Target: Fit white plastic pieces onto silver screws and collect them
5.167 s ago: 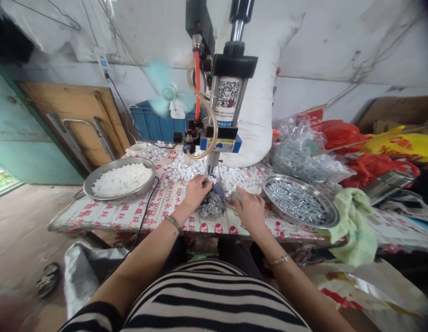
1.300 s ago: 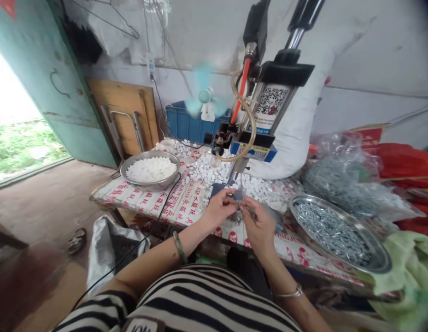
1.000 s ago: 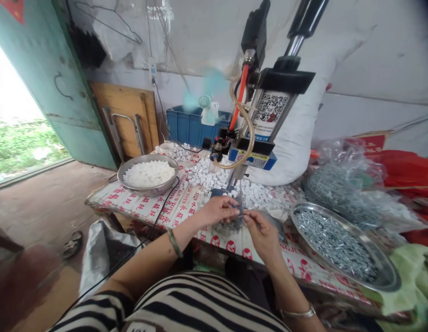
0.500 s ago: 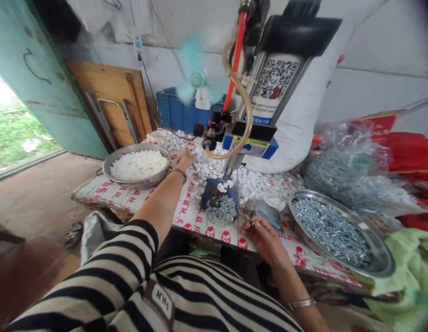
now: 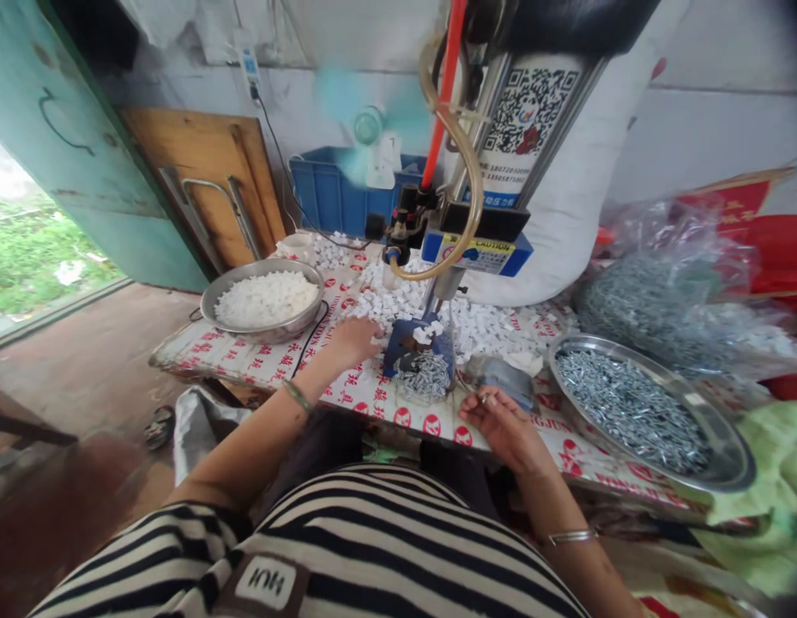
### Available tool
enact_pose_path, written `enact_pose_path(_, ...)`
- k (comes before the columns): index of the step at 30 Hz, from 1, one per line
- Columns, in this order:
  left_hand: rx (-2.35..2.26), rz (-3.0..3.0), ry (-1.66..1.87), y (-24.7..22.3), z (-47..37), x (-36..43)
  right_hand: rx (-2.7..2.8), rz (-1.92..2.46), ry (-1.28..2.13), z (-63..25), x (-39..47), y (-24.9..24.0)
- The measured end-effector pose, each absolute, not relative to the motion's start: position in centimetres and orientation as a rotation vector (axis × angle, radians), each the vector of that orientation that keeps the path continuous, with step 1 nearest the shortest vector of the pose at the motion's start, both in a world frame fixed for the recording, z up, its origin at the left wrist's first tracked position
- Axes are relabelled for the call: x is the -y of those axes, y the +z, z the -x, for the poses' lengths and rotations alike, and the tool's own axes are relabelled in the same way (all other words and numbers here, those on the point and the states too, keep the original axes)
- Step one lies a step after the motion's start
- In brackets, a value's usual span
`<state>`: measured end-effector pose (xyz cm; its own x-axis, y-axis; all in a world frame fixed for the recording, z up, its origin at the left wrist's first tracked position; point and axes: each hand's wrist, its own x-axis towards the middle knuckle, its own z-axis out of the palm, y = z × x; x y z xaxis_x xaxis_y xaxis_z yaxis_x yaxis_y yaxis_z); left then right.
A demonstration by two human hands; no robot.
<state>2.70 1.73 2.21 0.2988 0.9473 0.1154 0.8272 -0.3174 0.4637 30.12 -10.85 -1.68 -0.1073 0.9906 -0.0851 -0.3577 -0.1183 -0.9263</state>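
Observation:
My left hand [image 5: 354,342] is over the table beside the press base, fingers curled down at the edge of the loose white plastic pieces [image 5: 391,302]; whatever it holds is hidden. Close to the table's front edge, my right hand [image 5: 501,419] pinches a small metal pin [image 5: 483,397] between thumb and fingertips. Between the hands stands the press's blue base plate [image 5: 394,354], with a few white pieces on it and a heap of short metal pins [image 5: 422,376] at its front. Above it rises the press [image 5: 479,249], its ram pointing down.
At left is a metal bowl [image 5: 295,328] of white pieces. An oval steel tray [image 5: 736,468] of metal pins lies at right, with a clear plastic bag [image 5: 668,283] of pins behind. A blue crate [image 5: 327,193] and a spinning fan [image 5: 368,126] are at the back.
My left hand has drawn back toward me from the far white pieces to beside the press base. My right hand stays in about the same place, still pinching. The camera view has shifted slightly.

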Motion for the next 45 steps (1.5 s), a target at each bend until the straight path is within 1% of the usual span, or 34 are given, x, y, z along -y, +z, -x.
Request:
enact_pose_path(3, -1.622, -2.473, 0.295, 1.1, -2.7, -0.1, 0.96, 0.976, 1.474, -30.1, 10.9, -1.8)
enact_pose_path(6, -1.637, -2.521, 0.31, 0.7, -2.8, -0.3, 0.951, 0.99, 1.418, -29.8, 11.1, -2.0)
enact_pose_path(8, -1.645, -2.501, 0.415, 1.0, -3.0, -0.5, 0.952, 1.044, 1.354, -29.4, 11.2, -1.9)
enact_pose_path(10, -1.614, -2.458, 0.618, 1.8, -3.4, -0.1, 0.994, 1.144, 1.234, -28.7, 11.2, -1.5)
enact_pose_path(13, -1.41, -2.399, 0.9, 3.3, -4.7, 1.8, 1.162, 1.239, 0.991, -27.1, 10.7, 0.4)
enact_pose_path(18, -1.088, -2.209, 1.037, 4.9, -7.1, 5.3, 1.601, 1.287, 0.604, -23.5, 9.2, 4.3)
enact_pose_path(21, -1.001, -2.04, 1.066, 4.9, -7.4, 6.1, 1.778, 1.406, 0.347, -22.1, 8.8, 5.1)
enact_pose_path(23, -0.964, -1.952, 1.074, 4.7, -7.2, 6.2, 1.815, 1.449, 0.235, -21.6, 8.9, 5.1)
enact_pose_path(27, -0.921, -1.852, 1.086, 4.2, -6.9, 6.1, 1.815, 1.466, 0.116, -21.4, 9.1, 4.8)
enact_pose_path(31, -0.878, -1.768, 1.111, 4.0, -6.9, 6.1, 1.943, 1.491, -0.059, -21.4, 9.3, 4.9)
enact_pose_path(34, -0.816, -1.638, 1.122, 4.2, -6.8, 6.0, 2.044, 1.427, -0.176, -21.5, 9.5, 4.9)
enact_pose_path(36, -0.761, -1.497, 1.115, 4.3, -6.7, 5.8, 2.086, 1.34, -0.184, -21.5, 9.7, 4.8)
enact_pose_path(41, -0.685, -1.133, 0.953, 4.7, -6.3, 5.5, 2.033, 1.228, -0.133, -21.7, 10.6, 4.3)
enact_pose_path(45, -0.642, -1.129, 0.778, 4.6, -6.3, 5.8, 2.002, 1.146, -0.216, -22.3, 11.1, 3.4)
